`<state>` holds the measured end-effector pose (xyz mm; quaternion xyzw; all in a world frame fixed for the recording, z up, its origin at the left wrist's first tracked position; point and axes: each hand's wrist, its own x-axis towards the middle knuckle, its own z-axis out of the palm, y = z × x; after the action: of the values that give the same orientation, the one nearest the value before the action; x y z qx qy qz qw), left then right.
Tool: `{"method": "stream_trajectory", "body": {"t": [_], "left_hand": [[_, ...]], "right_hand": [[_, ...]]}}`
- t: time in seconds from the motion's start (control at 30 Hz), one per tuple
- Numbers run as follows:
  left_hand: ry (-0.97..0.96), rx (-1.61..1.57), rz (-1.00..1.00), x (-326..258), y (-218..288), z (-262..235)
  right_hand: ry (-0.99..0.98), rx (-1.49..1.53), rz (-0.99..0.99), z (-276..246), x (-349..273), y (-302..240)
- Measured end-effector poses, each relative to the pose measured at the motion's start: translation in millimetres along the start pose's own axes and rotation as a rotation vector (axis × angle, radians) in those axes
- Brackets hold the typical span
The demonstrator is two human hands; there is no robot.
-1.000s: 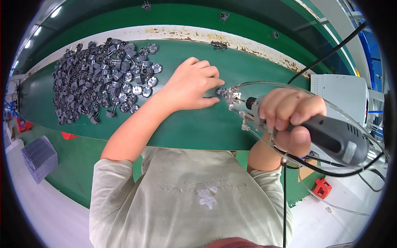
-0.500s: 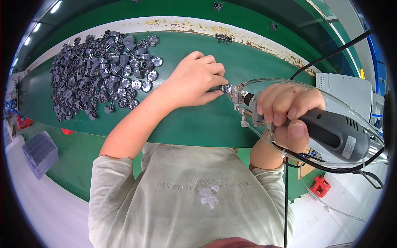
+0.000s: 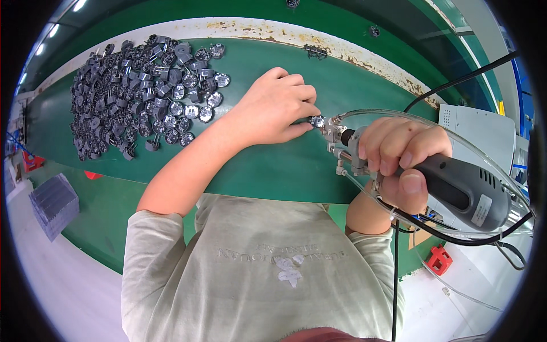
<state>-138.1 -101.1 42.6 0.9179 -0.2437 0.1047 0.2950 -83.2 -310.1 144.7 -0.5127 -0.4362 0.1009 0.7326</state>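
Above the middle of the green bench, my left hand [image 3: 279,108] pinches a small dark round component [image 3: 317,121] between thumb and fingers. My right hand [image 3: 401,151] is wrapped round a grey-and-black powered screwdriver [image 3: 464,185], held sideways. The metal nozzle [image 3: 332,131] at the screwdriver's front meets the component, and its very tip is hard to make out. Clear hoses and a black cable run along the tool. Left of my left hand lies a large heap of similar dark round components [image 3: 131,94], some with pins and shiny faces showing.
The green bench top [image 3: 250,176] has a worn white rail [image 3: 239,25] along its far edge. A light-grey box-shaped machine [image 3: 478,131] stands at the right. Below the bench are a grey box [image 3: 54,205] at left and a red object [image 3: 439,260] at right. Black cables hang by the screwdriver.
The whole view has shifted slightly. My left hand keeps its pinch on the component, and the screwdriver stays against it in my right hand.
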Motion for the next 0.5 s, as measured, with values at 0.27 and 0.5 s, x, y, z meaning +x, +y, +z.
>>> {"method": "stream_trajectory", "body": {"t": [0.27,0.5], "left_hand": [[-0.003,-0.002,-0.001,-0.7,0.4,2.2],[-0.01,0.004,0.025,3.3,3.4,-2.4]], "right_hand": [[-0.01,-0.064,0.035,7.2,1.0,-1.4],[-0.017,0.016,-0.045,12.2,3.1,19.2]]}}
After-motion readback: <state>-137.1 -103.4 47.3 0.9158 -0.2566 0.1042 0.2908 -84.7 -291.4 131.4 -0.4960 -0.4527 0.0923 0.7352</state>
